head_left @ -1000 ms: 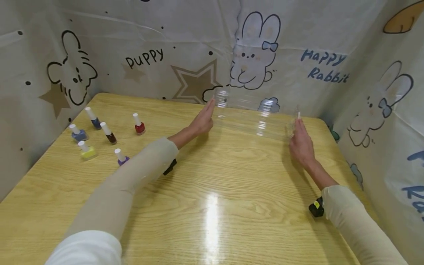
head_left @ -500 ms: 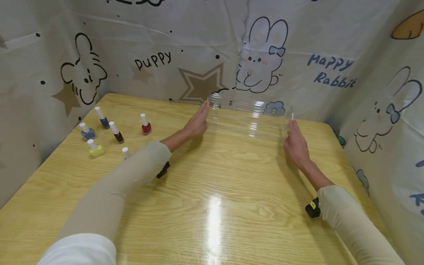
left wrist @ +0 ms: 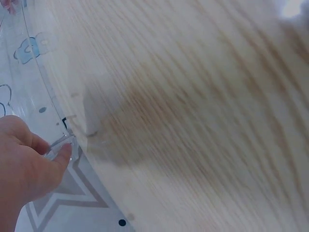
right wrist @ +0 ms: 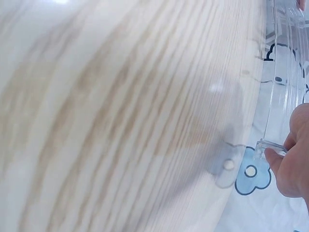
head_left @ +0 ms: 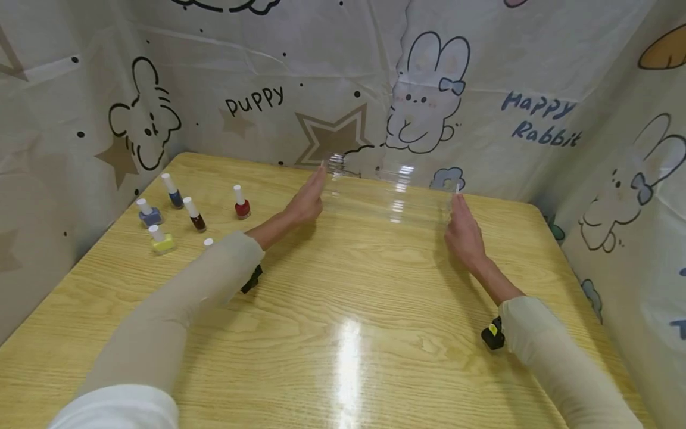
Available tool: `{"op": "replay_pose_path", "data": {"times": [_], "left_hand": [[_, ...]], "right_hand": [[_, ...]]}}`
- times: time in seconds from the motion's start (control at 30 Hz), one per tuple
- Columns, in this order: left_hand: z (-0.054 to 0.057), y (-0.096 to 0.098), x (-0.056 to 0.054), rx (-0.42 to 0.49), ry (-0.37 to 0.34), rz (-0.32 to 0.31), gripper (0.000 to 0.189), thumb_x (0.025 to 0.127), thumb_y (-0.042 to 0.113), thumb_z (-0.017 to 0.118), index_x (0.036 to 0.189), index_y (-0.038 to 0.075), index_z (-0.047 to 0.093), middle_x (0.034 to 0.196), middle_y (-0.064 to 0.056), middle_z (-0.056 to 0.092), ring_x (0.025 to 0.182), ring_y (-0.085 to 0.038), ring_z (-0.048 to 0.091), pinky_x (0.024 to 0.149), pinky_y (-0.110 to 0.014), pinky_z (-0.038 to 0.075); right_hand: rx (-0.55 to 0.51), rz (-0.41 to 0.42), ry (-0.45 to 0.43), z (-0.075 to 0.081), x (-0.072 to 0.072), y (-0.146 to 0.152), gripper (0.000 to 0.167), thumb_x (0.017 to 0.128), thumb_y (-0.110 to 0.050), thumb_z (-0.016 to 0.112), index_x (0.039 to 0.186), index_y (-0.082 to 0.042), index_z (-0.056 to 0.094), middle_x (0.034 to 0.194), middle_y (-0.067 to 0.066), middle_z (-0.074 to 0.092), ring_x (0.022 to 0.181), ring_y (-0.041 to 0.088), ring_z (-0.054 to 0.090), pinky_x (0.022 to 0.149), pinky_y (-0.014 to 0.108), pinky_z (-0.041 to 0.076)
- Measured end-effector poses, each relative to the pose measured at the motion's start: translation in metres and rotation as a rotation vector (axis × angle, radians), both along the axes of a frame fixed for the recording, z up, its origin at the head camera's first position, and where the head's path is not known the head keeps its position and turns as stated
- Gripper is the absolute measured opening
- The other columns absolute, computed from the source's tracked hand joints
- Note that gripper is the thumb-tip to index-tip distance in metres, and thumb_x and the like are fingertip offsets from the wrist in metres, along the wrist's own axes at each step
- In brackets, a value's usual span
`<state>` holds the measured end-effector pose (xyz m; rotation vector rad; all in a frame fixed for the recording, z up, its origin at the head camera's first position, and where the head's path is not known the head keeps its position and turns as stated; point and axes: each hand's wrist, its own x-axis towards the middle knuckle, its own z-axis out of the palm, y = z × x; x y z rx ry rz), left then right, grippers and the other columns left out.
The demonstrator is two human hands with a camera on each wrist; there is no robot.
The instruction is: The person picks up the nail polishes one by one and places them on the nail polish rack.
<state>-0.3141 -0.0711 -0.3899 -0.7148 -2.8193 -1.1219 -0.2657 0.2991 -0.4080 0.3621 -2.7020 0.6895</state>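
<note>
Clear plastic tray (head_left: pixel 393 193) stood at the far edge of the desk (head_left: pixel 348 298), left hand (head_left: pixel 306 202) pinching its left end, right hand (head_left: pixel 464 235) pinching its right end, nail polish bottles (head_left: pixel 182 208) well apart at left

My hands hold a clear, glossy plastic rack (head_left: pixel 393 193) — smooth-edged — over a shiny varnished wood-grain table (head_left: pixel 343 333); printed cloth (head_left: pixel 268 71) hangs behind.
</note>
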Motion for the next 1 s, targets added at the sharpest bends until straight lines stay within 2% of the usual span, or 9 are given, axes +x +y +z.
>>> {"op": "replay_pose_path", "data": {"times": [0.1, 0.43, 0.6, 1.0], "left_hand": [[0.000, -0.006, 0.003, 0.005, -0.022, 0.003, 0.070, 0.092, -0.020, 0.024, 0.155, -0.008, -0.002, 0.163, -0.023, -0.005, 0.151, -0.027, -0.006, 0.119, -0.035, 0.002], [-0.005, -0.022, 0.006, 0.023, -0.022, 0.006, 0.072, 0.088, -0.021, 0.027, 0.154, -0.011, 0.000, 0.162, -0.027, -0.003, 0.150, -0.032, -0.003, 0.119, -0.036, 0.002], [-0.003, -0.024, 0.007, 0.036, -0.024, 0.008, 0.072, 0.088, -0.020, 0.028, 0.154, -0.011, 0.000, 0.162, -0.027, -0.003, 0.150, -0.032, -0.003, 0.119, -0.035, 0.001], [-0.004, -0.025, 0.003, -0.004, -0.041, 0.043, 0.075, 0.087, -0.020, 0.028, 0.155, -0.009, -0.002, 0.163, -0.024, -0.004, 0.151, -0.031, -0.003, 0.119, -0.034, 0.001]], "right_hand": [[0.003, 0.003, 0.004, -0.002, -0.001, -0.006, 0.055, 0.096, 0.010, 0.034, 0.150, 0.017, 0.023, 0.156, 0.033, 0.023, 0.146, 0.040, 0.020, 0.114, 0.054, 0.024], [0.014, 0.007, 0.003, -0.008, -0.005, -0.019, 0.057, 0.095, 0.011, 0.036, 0.150, 0.015, 0.024, 0.156, 0.031, 0.024, 0.145, 0.042, 0.023, 0.111, 0.057, 0.028], [0.009, 0.019, -0.001, -0.008, -0.007, -0.021, 0.057, 0.094, 0.012, 0.036, 0.150, 0.016, 0.023, 0.155, 0.034, 0.024, 0.144, 0.044, 0.024, 0.110, 0.058, 0.029], [0.028, 0.021, -0.016, -0.009, -0.009, -0.025, 0.056, 0.095, 0.011, 0.037, 0.149, 0.016, 0.024, 0.155, 0.033, 0.023, 0.145, 0.042, 0.022, 0.112, 0.056, 0.027]]}}
